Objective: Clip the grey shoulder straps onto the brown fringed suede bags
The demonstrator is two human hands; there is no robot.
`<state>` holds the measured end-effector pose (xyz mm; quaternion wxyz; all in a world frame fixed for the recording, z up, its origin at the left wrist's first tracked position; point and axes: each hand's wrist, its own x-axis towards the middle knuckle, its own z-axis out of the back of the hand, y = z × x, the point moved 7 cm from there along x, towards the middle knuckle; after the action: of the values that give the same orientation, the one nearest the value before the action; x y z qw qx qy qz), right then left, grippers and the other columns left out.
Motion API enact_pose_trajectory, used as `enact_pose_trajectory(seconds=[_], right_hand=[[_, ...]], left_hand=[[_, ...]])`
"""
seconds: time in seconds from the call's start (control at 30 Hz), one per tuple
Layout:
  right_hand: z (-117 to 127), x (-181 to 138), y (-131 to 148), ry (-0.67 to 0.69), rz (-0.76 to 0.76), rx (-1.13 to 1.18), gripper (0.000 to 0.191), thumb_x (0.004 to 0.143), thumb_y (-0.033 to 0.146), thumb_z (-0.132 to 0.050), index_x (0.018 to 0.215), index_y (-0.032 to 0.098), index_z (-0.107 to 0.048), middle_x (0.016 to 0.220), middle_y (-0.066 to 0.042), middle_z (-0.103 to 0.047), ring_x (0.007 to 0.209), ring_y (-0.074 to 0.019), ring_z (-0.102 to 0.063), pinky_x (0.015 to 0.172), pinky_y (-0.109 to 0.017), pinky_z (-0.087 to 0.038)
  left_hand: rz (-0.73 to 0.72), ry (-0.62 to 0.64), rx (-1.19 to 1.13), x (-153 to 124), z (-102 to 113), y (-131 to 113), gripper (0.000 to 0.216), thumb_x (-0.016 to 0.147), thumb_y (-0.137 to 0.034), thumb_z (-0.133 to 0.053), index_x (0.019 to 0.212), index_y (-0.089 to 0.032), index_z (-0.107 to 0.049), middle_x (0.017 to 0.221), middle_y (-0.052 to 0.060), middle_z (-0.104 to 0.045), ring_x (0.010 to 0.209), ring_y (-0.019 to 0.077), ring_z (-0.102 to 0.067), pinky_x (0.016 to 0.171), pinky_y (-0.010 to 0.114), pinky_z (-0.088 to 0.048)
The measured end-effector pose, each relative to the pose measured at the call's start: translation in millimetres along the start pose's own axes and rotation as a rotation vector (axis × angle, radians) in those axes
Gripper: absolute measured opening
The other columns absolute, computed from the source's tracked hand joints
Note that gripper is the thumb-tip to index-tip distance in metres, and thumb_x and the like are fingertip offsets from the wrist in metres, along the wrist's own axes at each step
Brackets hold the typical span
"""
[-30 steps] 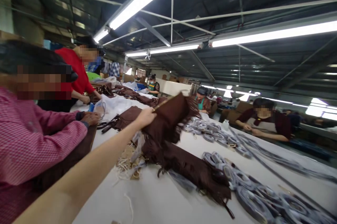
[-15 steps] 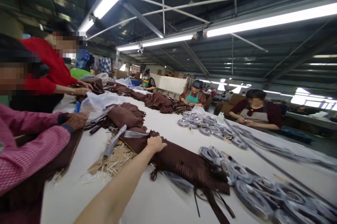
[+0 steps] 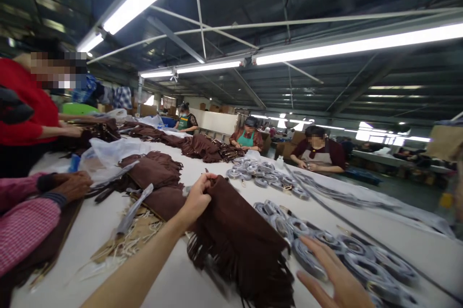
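My left hand (image 3: 197,198) is closed on the upper edge of a dark brown fringed bag (image 3: 240,231), holding that end up over the white table. The bag hangs at a slant, its fringe spread along the lower side. To its right, my right hand (image 3: 331,274) is open, thumb and fingers apart, with a gap between it and the bag. Beneath and beyond it lie rolled grey straps (image 3: 307,257) in wrapping. More brown fringed bags (image 3: 155,168) are piled left of my left hand.
White cords lie on brown card (image 3: 135,231) at the left. A co-worker's hands (image 3: 74,183) are close by there, beside a clear plastic bag (image 3: 99,156). More coiled grey straps (image 3: 253,168) and a long strap (image 3: 325,202) lie across the table (image 3: 401,233). Other people work around it.
My left hand has lifted the brown fringed bag's near end and turned it toward me. My right hand has come into view at the lower right. The view has swung right.
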<state>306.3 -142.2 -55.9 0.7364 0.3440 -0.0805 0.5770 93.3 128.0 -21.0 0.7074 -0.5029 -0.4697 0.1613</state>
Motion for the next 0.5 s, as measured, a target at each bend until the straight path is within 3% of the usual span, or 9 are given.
enact_pose_trajectory(seconds=[0.07,0.13,0.23,0.3,0.43,0.5], right_hand=[[-1,13,36,0.060,0.018,-0.056,0.076,0.073,0.043,-0.063,0.140,0.014,-0.042,0.147,-0.016,-0.042,0.135,-0.0333,-0.037,0.109,-0.049,-0.035],[-13,19,65,0.203,-0.035,-0.054,0.089,0.068,0.035,-0.067,0.146,0.011,-0.030,0.147,-0.018,-0.041,0.133,-0.0310,-0.041,0.107,-0.045,-0.038],[-26,22,92,0.329,-0.020,-0.103,0.044,0.079,0.031,-0.058,0.121,0.018,-0.061,0.111,-0.011,-0.071,0.103,-0.0267,-0.066,0.089,-0.036,-0.051],[-18,28,101,0.234,0.061,-0.221,0.029,0.087,0.026,-0.046,0.107,0.021,-0.068,0.098,-0.008,-0.075,0.091,-0.0250,-0.069,0.079,-0.034,-0.053],[12,33,112,-0.124,0.297,-0.502,0.056,0.081,0.004,-0.039,0.132,0.023,-0.054,0.120,-0.008,-0.068,0.102,-0.0247,-0.066,0.084,-0.035,-0.052],[11,24,110,-0.199,0.375,-0.604,0.065,0.078,-0.001,-0.036,0.136,0.024,-0.050,0.122,-0.008,-0.067,0.104,-0.0255,-0.064,0.087,-0.038,-0.051]], left_hand=[[-0.109,0.000,-0.119,-29,-3,-27,0.049,0.063,-0.004,-0.049,0.110,-0.018,-0.050,0.079,-0.002,-0.063,0.076,0.0147,-0.060,0.070,0.023,-0.047],[-0.147,-0.006,-0.133,-58,-6,-43,0.040,0.071,-0.011,-0.055,0.109,-0.019,-0.051,0.079,-0.002,-0.062,0.075,0.0142,-0.059,0.069,0.023,-0.046],[-0.198,-0.028,-0.057,-89,-7,-57,0.037,0.077,-0.014,-0.054,0.113,-0.020,-0.050,0.088,0.001,-0.063,0.082,0.0150,-0.060,0.076,0.025,-0.047],[-0.260,-0.062,0.031,-98,-4,-67,0.040,0.077,-0.012,-0.051,0.116,-0.021,-0.049,0.098,0.003,-0.064,0.090,0.0161,-0.060,0.083,0.027,-0.047],[-0.317,-0.103,0.195,-99,11,-87,0.049,0.077,-0.012,-0.050,0.125,-0.021,-0.044,0.114,0.006,-0.061,0.107,0.0192,-0.057,0.094,0.031,-0.044],[-0.240,-0.044,0.259,-102,18,-83,0.052,0.076,-0.010,-0.048,0.127,-0.021,-0.042,0.111,0.006,-0.063,0.103,0.0184,-0.059,0.091,0.030,-0.046]])
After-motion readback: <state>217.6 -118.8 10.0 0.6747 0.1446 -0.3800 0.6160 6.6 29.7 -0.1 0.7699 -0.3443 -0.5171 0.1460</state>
